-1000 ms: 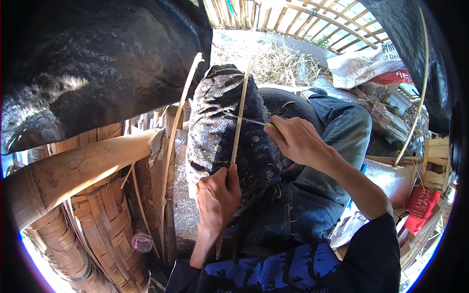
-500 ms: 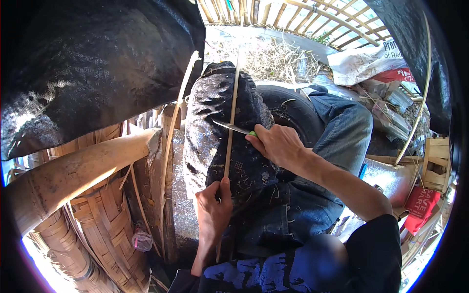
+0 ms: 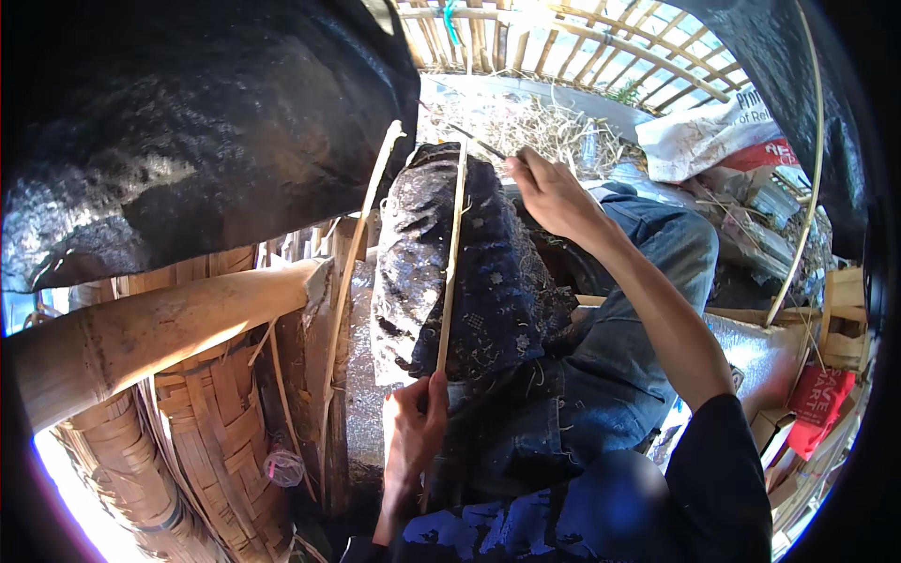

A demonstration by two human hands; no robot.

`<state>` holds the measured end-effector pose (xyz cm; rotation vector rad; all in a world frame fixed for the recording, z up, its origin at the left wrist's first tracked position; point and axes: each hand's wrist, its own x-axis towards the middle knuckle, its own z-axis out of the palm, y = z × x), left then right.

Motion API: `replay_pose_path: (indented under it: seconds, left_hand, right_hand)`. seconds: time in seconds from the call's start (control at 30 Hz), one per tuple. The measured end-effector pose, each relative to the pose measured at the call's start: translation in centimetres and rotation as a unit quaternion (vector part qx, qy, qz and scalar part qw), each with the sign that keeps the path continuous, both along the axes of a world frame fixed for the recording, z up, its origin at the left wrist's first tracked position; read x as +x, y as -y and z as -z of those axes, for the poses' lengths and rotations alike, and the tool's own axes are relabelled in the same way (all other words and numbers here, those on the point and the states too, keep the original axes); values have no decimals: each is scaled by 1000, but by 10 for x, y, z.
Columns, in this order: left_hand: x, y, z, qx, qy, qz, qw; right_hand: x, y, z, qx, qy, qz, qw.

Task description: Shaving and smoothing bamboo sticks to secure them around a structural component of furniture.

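Observation:
A long, thin bamboo strip [image 3: 452,267] runs away from me over a dark patterned cloth [image 3: 497,300] draped on my left leg. The near part of the strip is pinched between the thumb and fingers of my left hand [image 3: 410,424]. My right hand [image 3: 558,199] is closed round the handle of a knife [image 3: 484,144], and its fingers hide that handle. The thin blade points left, close to the far end of the strip; whether it touches the strip I cannot tell.
A thick bamboo pole [image 3: 178,314] juts in from the left above woven bamboo [image 3: 221,413]. A black sheet [image 3: 197,159] hangs at upper left. Straw shavings [image 3: 549,131] lie beyond the cloth, before a slatted bamboo fence [image 3: 572,42]. A white sack [image 3: 699,141] lies at far right.
My right hand has moved the knife away from me, from the strip's middle to its far end. My left hand keeps its pinch. The whole view has shifted slightly.

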<state>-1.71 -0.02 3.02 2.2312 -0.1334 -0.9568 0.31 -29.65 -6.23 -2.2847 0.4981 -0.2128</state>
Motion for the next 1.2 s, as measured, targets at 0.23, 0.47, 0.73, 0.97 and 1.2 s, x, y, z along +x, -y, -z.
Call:
replay_pose_path:
  seconds: [0.23,0.47,0.73,0.97,1.2]
  left_hand:
    - [3,0,14,32,25,42,998]
    - [11,9,3,9,25,2,1000]
    - [14,21,4,8,44,13,999]
    - [7,17,12,-13,50,8,999]
    - [-4,4,11,-37,26,-35,998]
  right_hand:
    - [5,17,24,116,-87,-2,989]
    - [0,-23,-18,65,-139,-46,987]
    - [-38,-49,-19,-35,-91,-89,991]
    - [-41,-59,-11,-75,-97,-77,990]
    - [-39,-71,-3,-107,-80,-88,987]
